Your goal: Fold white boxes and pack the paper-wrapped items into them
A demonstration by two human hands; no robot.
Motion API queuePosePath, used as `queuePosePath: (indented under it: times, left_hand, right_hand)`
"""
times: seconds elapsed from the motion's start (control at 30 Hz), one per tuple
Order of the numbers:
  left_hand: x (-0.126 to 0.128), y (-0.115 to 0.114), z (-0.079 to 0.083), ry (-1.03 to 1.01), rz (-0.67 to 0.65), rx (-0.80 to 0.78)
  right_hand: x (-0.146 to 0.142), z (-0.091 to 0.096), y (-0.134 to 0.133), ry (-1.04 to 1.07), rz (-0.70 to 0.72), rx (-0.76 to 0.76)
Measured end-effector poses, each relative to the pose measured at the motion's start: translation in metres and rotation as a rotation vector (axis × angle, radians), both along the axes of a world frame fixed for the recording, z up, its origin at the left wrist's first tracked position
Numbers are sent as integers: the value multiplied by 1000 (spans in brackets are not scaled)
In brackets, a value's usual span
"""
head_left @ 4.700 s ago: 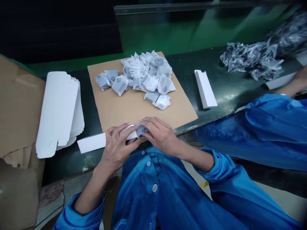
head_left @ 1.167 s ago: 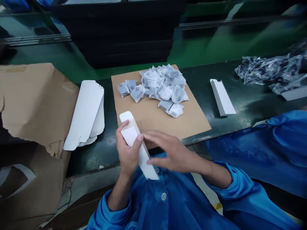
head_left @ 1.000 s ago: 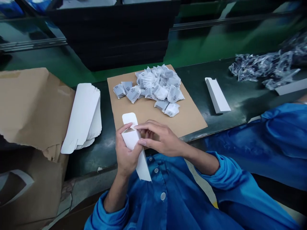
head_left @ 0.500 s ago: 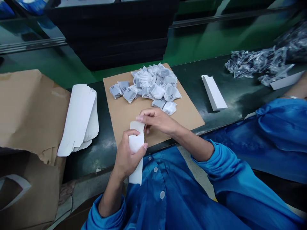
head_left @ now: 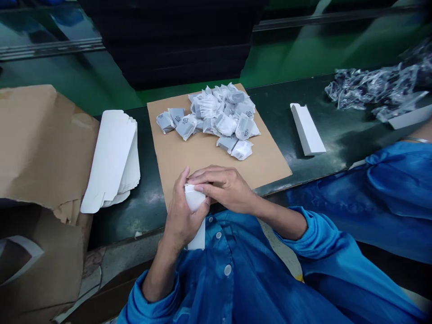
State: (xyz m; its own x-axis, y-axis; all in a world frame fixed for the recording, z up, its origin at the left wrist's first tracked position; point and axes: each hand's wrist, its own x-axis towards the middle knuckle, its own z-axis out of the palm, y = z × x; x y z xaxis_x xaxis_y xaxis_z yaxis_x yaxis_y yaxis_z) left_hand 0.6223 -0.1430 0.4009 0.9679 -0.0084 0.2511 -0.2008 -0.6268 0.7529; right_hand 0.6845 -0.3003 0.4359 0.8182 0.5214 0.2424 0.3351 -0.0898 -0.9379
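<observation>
While my left hand [head_left: 182,213] clamps the white carton [head_left: 195,200] in front of my shirt [head_left: 218,279] — seemingly to steady it — my right hand [head_left: 226,186] pinches its far end; the wrapped pieces [head_left: 226,123] lie heaped on the cardboard sheet [head_left: 266,166], probably for easy reach.

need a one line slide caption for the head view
Left hand grips a white box while the right hand touches its far end, near packets heaped on a cardboard sheet.
</observation>
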Motion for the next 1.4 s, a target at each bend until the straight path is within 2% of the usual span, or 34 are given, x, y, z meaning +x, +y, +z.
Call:
queuePosePath:
  times: [0.2,0.27,0.33,0.43,0.53,0.57,0.63,0.7,0.77,0.8,0.83,0.87,0.93,1.0,1.07,1.17,1.27,1.33,1.4]
  left_hand:
    - [-6,4,-4,-1,-42,5]
    - [-6,4,-4,16,-78,-11]
    - [-1,4,-4,36,-45,-86]
    - [15,3,-4,79,201,-393]
    - [40,4,-9,94,419,-751]
    - [49,5,-12,78,453,-804]
    - [61,9,-16,19,502,-799]
    - [63,16,-17,-25,541,-759]
    - [53,26,-14,-84,562,-615]
    - [45,32,-11,-131,522,-461]
    - [36,37,-7,-176,412,-261]
    - [28,42,-2,-207,239,-28]
    - [17,50,6,-205,-198,404]
    - [16,52,13,-170,-540,662]
    - [21,48,16,-188,-703,815]
    - [29,39,21,-251,-807,965]
    - [30,32,22,-315,-751,1095]
    - [28,29,20,-343,-694,1096]
    - [28,28,15,-353,-676,1030]
  right_hand:
    - [-19,-22,-1,-427,-52,-164]
    - [-21,-26,-3,-509,-62,-216]
    - [-14,-23,-5,-542,-4,-265]
    - [23,-7,-1,-608,-9,-423]
    - [85,7,18,-799,-134,-750]
    - [106,8,27,-871,-114,-861]
    - [139,7,45,-980,-5,-1041]
    - [153,5,55,-1055,77,-1138]
    - [146,4,51,-1124,70,-1142]
    - [135,3,43,-1144,42,-1119]
    - [121,3,32,-1139,12,-1094]
    - [105,2,19,-1106,-10,-1078]
    - [73,-2,-10,-958,-20,-1085]
    - [47,-9,-36,-788,8,-1086]
    - [29,-16,-53,-677,39,-1046]
    - [16,-24,-66,-599,29,-997]
    - [10,-27,-72,-533,-46,-952]
    - [5,-27,-77,-509,-190,-862]
    - [-4,-25,-82,-503,-377,-736]
